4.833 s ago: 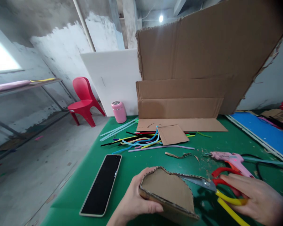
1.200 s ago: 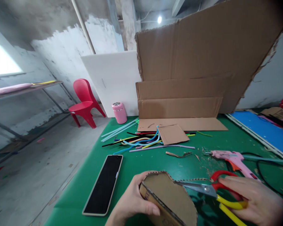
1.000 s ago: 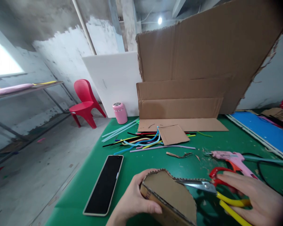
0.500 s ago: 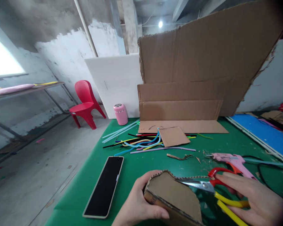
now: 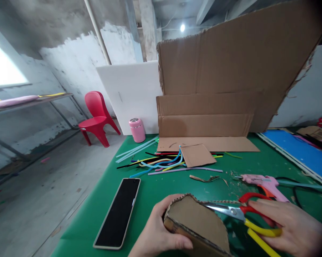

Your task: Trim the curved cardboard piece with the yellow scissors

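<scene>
The left hand (image 5: pixel 161 236) grips the curved cardboard piece (image 5: pixel 198 223) at the bench's (image 5: pixel 152 189) near edge, tilting its rim up to meet the blades. The right hand (image 5: pixel 290 228), fingers curled through the handles, holds the scissors (image 5: pixel 231 210) biting that rim. A phone (image 5: pixel 118 212) lies toward the left edge, a glue gun (image 5: pixel 259 181) just beyond.

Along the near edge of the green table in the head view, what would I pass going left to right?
First the black phone, left hand, curved cardboard piece, scissors, right hand.
</scene>
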Motion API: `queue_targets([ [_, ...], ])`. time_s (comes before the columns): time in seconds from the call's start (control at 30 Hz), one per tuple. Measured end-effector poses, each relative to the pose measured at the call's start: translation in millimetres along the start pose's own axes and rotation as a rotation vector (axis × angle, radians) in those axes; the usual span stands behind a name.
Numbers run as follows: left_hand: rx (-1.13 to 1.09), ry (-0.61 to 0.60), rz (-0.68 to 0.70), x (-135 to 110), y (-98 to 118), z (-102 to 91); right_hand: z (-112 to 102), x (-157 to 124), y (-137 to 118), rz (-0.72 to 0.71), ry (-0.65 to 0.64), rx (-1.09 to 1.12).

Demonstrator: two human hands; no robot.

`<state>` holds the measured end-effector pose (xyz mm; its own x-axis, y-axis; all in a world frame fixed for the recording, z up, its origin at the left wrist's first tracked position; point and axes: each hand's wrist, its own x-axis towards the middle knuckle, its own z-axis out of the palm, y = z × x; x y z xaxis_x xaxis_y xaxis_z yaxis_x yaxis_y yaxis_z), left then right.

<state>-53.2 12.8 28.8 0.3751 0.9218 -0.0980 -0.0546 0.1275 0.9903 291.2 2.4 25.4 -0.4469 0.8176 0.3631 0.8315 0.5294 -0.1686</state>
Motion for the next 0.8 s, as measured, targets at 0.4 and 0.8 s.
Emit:
queue_targets([
  [0.4,0.028,0.023,0.025,-1,1,0.9,2,-20,11,0.001,-0.199,-0.263],
  [0.8,0.178,0.054,0.101,-2,0,4.0,3,-12,3,0.027,-0.191,-0.182],
])
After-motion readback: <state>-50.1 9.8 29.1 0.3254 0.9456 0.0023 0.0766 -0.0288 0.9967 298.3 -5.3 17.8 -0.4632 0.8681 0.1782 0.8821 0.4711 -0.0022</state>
